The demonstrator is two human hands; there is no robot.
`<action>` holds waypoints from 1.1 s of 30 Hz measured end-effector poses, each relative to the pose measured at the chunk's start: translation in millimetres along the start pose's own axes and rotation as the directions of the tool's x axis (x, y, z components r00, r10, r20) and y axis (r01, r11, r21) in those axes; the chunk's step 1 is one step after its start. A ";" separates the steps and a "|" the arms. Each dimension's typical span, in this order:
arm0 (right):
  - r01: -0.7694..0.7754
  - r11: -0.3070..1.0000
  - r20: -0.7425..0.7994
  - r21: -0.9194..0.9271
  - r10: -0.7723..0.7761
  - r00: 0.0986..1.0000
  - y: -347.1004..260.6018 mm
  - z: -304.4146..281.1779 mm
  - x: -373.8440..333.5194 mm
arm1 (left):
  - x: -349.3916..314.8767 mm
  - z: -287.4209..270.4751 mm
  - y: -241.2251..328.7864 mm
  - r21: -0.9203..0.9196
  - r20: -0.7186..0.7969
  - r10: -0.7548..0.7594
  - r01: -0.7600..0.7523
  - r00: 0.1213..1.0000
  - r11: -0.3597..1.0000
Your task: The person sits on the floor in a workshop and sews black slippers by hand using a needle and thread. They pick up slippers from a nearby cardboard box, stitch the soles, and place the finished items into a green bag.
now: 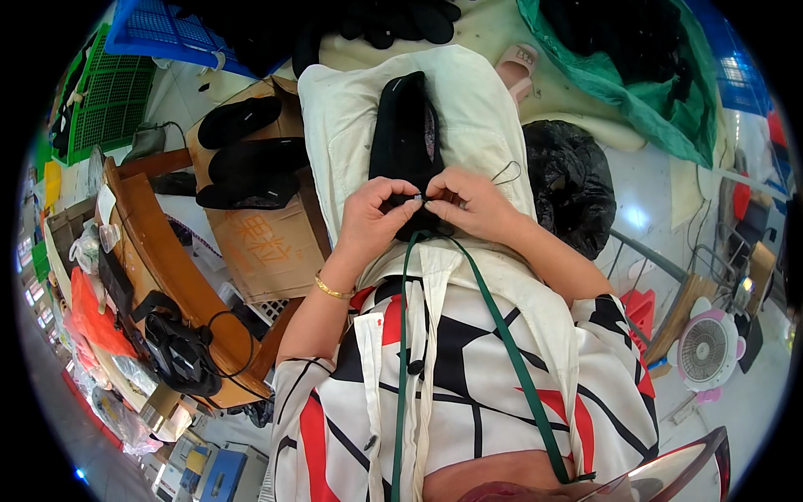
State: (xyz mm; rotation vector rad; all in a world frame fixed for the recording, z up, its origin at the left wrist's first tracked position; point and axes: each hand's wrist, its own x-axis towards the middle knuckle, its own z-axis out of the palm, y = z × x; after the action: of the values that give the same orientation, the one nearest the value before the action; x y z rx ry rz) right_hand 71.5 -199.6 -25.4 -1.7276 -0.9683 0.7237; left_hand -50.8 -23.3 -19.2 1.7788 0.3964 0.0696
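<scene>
Shoe (388,151), black, lies lengthwise on white cloth (335,125) in front of the person, its near end between both hands. Step, as judged: fine handwork at that end; next move likely calls for small, steady fingertip adjustments. Grip: left hand (376,216) and right hand (478,207) each pinched closed, thumb to forefinger, apparently on the shoe's edge; anything finer between cannot be told. Room: pale floor (642,197), brown table (180,276) at left, carton (259,238) bearing black shoes (255,159), fan (707,347) at right.
</scene>
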 end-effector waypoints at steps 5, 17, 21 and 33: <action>0.304 0.876 -0.085 -0.374 -0.359 0.930 -3.1 0.4 8.4 | 0.0 -0.8 1.9 0.009 0.033 -0.060 0.060 0.998 0.998; -0.263 0.611 0.102 0.746 0.286 0.953 -49.8 -25.4 25.3 | -2.8 -0.4 9.8 0.242 0.054 0.078 -0.089 0.996 0.966; -0.162 0.678 0.029 0.717 0.204 0.979 -40.2 -67.8 4.3 | -9.4 -1.8 10.3 0.412 0.104 0.270 -0.288 0.957 0.864; 0.722 0.470 -0.860 0.508 0.228 0.456 -13.0 -295.8 -87.2 | -9.0 1.8 8.7 0.467 0.054 0.395 -0.373 0.917 0.802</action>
State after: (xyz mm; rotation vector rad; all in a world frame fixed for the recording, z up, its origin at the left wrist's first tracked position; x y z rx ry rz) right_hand 266.5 -410.1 88.3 -0.6898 -0.0384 -0.0687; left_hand -56.8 -29.3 -9.8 2.3268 0.0728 0.3280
